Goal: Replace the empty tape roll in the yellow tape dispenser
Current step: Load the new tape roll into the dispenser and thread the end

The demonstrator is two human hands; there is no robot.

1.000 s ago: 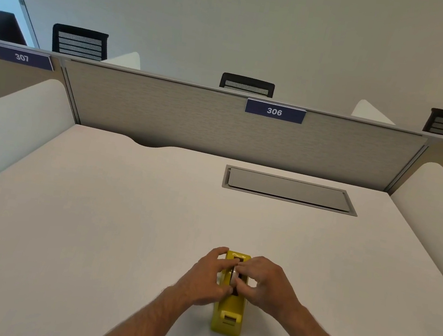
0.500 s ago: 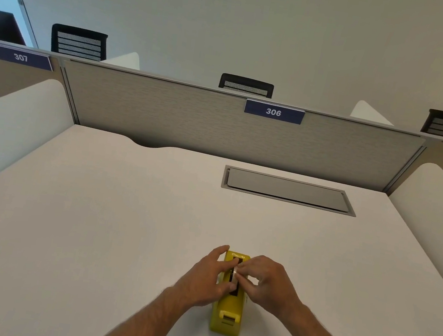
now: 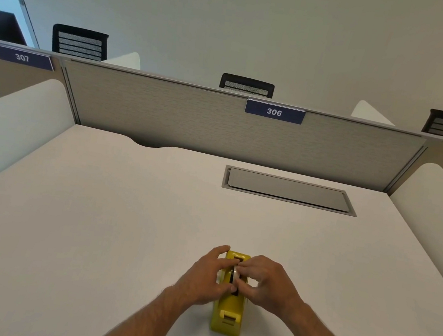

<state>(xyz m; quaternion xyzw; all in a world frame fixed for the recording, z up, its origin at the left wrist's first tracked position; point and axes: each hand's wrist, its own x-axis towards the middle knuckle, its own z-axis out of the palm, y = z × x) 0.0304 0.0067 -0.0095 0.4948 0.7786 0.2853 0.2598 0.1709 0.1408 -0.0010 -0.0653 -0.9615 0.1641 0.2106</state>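
Observation:
The yellow tape dispenser (image 3: 227, 318) stands on the white desk (image 3: 98, 224), its cutter end toward me. My left hand (image 3: 206, 278) wraps its left side, thumb over the top. My right hand (image 3: 266, 284) rests against the right side, fingertips pinching a thin whitish tape roll (image 3: 235, 274) that sits in the dispenser's slot. Both hands hide most of the roll and the slot.
A grey cable hatch (image 3: 287, 190) is set flush in the desk behind the dispenser. A fabric partition (image 3: 192, 124) with a "306" label closes the far edge, and white side screens (image 3: 6, 132) flank the desk. Black chair backs show beyond.
My hands stay on the dispenser. The fingers of my right hand have shifted slightly on the roll at the slot; the dispenser has not moved noticeably.

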